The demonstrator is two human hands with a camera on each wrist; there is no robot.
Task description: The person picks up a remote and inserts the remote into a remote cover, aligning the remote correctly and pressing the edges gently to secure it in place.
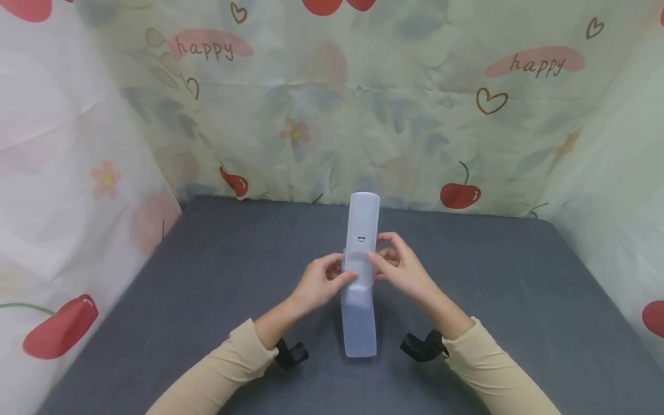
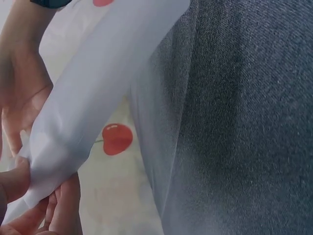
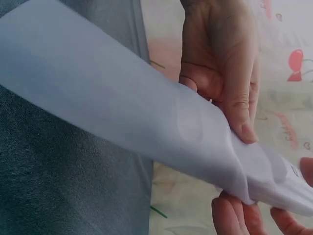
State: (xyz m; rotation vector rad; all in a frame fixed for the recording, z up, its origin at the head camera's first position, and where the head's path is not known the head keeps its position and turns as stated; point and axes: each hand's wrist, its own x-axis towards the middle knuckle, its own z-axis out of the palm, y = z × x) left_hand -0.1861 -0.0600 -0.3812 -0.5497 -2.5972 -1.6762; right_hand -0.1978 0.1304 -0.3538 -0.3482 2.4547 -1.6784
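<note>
Grey table | white remote sleeved in translucent bag

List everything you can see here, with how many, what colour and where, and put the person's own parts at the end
remote control: one, white, held above the middle of the table, back side up, far end pointing at the backdrop.
translucent sleeve: one, frosted white, around the remote's near part, hanging toward the person.
table: one, dark grey cloth surface, filling the lower picture.
backdrop: one, pale fabric with red cherries, flowers, hearts and the word happy, behind and at both sides of the table.
wrist straps: two, black, at the cuffs.
sleeves: two, beige, bottom edge.
left hand: one, grips the sleeved remote from its left.
right hand: one, pinches it from its right.
</note>
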